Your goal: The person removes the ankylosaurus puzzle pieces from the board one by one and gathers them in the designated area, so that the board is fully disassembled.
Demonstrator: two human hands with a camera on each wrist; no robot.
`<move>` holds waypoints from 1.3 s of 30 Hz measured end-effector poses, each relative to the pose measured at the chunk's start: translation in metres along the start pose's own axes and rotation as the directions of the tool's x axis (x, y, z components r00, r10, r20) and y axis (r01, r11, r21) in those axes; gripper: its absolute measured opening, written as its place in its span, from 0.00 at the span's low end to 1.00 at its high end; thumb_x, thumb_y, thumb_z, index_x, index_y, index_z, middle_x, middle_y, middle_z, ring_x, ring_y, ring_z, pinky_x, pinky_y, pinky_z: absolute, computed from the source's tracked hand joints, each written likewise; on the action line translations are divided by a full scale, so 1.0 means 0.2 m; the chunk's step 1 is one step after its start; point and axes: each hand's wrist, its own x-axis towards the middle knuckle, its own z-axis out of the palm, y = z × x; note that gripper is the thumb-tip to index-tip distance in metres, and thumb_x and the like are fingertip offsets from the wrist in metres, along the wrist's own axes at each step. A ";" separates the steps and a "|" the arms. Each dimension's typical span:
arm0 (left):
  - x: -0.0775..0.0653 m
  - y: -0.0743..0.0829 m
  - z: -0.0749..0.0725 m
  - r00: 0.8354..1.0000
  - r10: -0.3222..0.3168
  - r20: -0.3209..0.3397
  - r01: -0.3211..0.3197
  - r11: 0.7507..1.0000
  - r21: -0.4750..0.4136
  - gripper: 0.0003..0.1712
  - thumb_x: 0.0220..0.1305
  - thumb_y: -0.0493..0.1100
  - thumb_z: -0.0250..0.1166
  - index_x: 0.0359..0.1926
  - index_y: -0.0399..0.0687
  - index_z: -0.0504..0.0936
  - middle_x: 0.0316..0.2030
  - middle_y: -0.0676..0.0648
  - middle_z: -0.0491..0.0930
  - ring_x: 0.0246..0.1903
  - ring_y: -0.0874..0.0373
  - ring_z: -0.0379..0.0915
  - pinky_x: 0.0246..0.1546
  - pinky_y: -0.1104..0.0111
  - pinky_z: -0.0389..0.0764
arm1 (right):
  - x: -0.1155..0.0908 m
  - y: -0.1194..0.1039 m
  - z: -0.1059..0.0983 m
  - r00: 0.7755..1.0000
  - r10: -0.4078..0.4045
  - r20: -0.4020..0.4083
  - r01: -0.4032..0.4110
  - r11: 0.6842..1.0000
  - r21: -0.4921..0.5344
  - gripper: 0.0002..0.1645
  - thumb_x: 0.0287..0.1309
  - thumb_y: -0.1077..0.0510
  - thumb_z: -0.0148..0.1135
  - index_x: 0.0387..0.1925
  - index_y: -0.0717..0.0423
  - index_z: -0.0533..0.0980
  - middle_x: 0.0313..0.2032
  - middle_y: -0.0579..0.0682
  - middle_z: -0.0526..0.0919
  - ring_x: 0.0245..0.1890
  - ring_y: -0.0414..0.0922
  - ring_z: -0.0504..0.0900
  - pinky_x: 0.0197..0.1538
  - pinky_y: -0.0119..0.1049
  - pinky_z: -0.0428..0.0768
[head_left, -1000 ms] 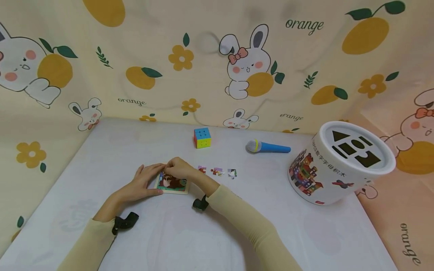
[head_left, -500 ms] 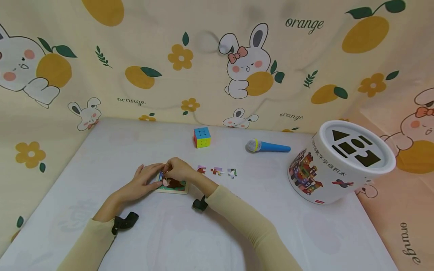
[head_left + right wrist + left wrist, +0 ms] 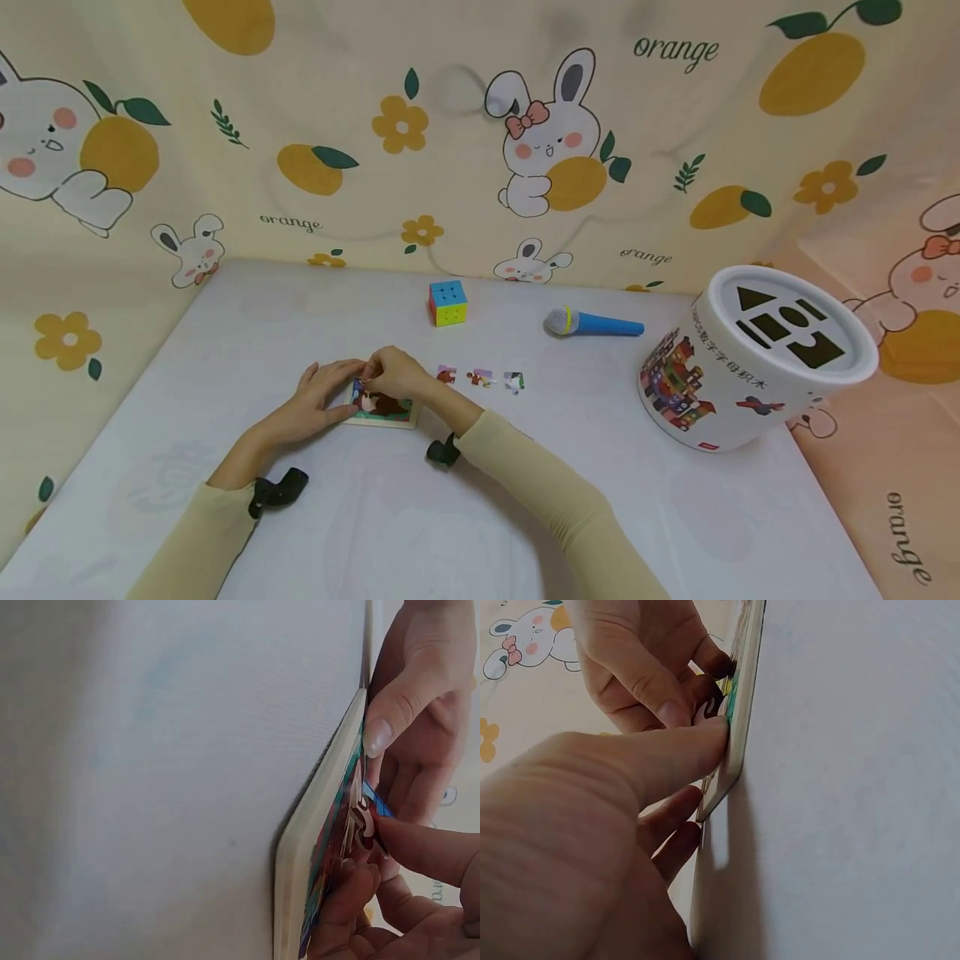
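Observation:
A small jigsaw puzzle board [image 3: 381, 424] with a pale frame and a brown animal picture lies left of centre on the table in the head view. My left hand [image 3: 307, 410] rests along its left side, thumb on the near corner and fingers at the far edge. Over the board's upper left part, my right hand [image 3: 395, 373] pinches a puzzle piece [image 3: 364, 825] between thumb and finger, close above the picture. In the right wrist view the piece stands tilted; its red-brown and cream print shows. Fingers hide the board's upper left part in the head view.
Three loose puzzle pieces [image 3: 480, 379] lie in a row right of the board. Behind stand a puzzle cube [image 3: 448, 303] and a blue toy microphone [image 3: 600, 324]. At the right is a white bucket [image 3: 720, 375] with shaped holes in its lid. A printed cloth [image 3: 450, 183] hangs behind.
My left thumb has moved up from the board's near left edge onto its corner. My right hand stays almost in place, its fingers shifting slightly over the upper left part.

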 end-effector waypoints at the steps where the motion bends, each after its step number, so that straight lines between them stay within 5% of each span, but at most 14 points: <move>1: 0.00 0.00 0.00 1.000 -0.001 -0.001 0.001 1.000 -0.001 0.37 0.67 0.38 0.65 0.73 0.39 0.62 0.71 0.35 0.58 0.71 0.34 0.48 0.65 0.34 0.26 | 0.00 0.00 0.00 1.000 0.000 0.001 0.000 1.000 0.004 0.03 0.62 0.65 0.66 0.36 0.63 0.80 0.30 0.47 0.78 0.30 0.39 0.72 0.32 0.26 0.71; 19: 0.02 0.02 0.00 1.000 -0.008 0.020 0.008 1.000 0.007 0.35 0.67 0.37 0.65 0.70 0.30 0.64 0.71 0.32 0.58 0.71 0.32 0.47 0.64 0.32 0.26 | 0.00 0.03 -0.02 1.000 -0.016 0.017 0.014 0.995 0.095 0.05 0.64 0.67 0.63 0.32 0.65 0.80 0.25 0.47 0.78 0.24 0.39 0.72 0.24 0.28 0.71; 39: 0.02 0.02 -0.01 1.000 -0.010 -0.013 0.010 0.999 0.040 0.33 0.64 0.36 0.68 0.67 0.27 0.68 0.69 0.29 0.57 0.70 0.30 0.47 0.63 0.30 0.32 | -0.01 0.08 -0.06 1.000 -0.021 0.021 0.016 0.973 0.230 0.03 0.61 0.68 0.65 0.36 0.68 0.81 0.26 0.48 0.80 0.24 0.40 0.76 0.29 0.28 0.78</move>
